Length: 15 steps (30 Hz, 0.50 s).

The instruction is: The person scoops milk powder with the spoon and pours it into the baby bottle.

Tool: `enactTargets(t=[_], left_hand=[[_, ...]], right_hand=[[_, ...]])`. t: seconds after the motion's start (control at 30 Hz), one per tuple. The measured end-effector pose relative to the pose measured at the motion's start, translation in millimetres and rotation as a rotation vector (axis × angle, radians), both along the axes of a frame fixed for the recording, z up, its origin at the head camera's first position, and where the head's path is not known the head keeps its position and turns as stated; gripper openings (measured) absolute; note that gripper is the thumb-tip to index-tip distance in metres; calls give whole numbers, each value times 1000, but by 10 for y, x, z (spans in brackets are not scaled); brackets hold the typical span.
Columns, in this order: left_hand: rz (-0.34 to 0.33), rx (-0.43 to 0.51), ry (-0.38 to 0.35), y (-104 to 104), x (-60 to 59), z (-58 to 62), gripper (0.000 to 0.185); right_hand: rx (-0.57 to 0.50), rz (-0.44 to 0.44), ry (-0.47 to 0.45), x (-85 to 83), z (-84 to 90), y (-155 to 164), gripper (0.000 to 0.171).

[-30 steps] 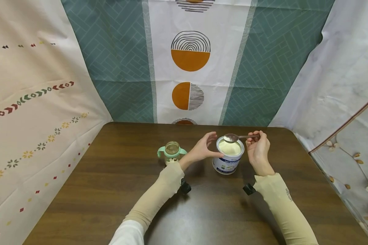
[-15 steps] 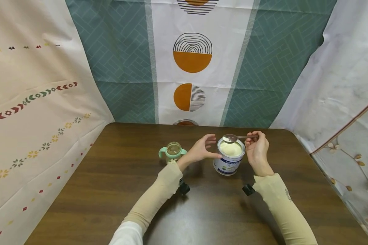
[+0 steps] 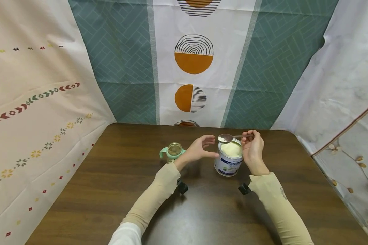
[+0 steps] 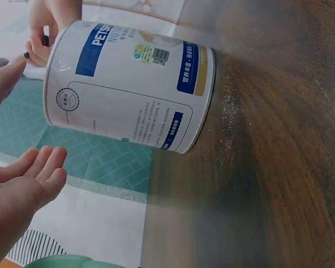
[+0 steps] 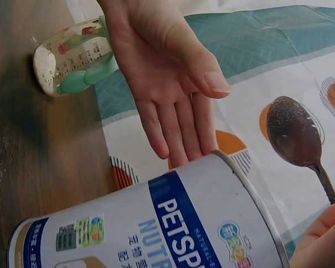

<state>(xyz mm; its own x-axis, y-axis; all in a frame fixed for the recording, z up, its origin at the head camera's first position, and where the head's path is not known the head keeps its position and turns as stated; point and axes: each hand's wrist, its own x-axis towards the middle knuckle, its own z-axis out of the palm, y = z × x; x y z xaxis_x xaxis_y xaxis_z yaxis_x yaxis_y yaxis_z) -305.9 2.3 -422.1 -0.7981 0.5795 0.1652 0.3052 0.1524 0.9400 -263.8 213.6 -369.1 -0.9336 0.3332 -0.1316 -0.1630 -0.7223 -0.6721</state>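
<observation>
I see the spoon [image 3: 225, 137] held level just above the back rim of the open tin [image 3: 228, 161], right of frame centre in the head view; its bowl points to frame left and, in the right wrist view, looks dusted with powder. My right hand [image 3: 251, 149] pinches the spoon's handle, fingers curled round it, just right of the tin. The tin stands upright on the table [image 3: 110, 190], white with a blue label, filled near the top with pale powder. My left hand [image 3: 199, 149] sits just left of the tin with fingers straight and loosely spread, palm toward the tin wall; thumb looks to be at or very near the tin, I cannot tell if it touches. The hands are apart, one each side of the tin. Further left, just beyond the left wrist, stands a small clear bottle [image 3: 174, 151] with green handles, no lid on, apart from the tin. In the left wrist view, specks of powder lie on the dark wood beside the tin's base. Patterned cloths hang behind and at both sides of the table.
</observation>
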Motion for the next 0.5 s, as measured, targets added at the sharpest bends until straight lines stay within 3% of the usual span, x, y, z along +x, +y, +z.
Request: enactTargets(t=[0.23, 0.5], left_hand=[[2, -11, -12, -54, 18, 45, 71], [-18, -66, -8, -101, 29, 81, 72]], right_hand=[[53, 34, 18, -10, 11, -57, 37], [25, 74, 31, -15, 31, -108, 39]])
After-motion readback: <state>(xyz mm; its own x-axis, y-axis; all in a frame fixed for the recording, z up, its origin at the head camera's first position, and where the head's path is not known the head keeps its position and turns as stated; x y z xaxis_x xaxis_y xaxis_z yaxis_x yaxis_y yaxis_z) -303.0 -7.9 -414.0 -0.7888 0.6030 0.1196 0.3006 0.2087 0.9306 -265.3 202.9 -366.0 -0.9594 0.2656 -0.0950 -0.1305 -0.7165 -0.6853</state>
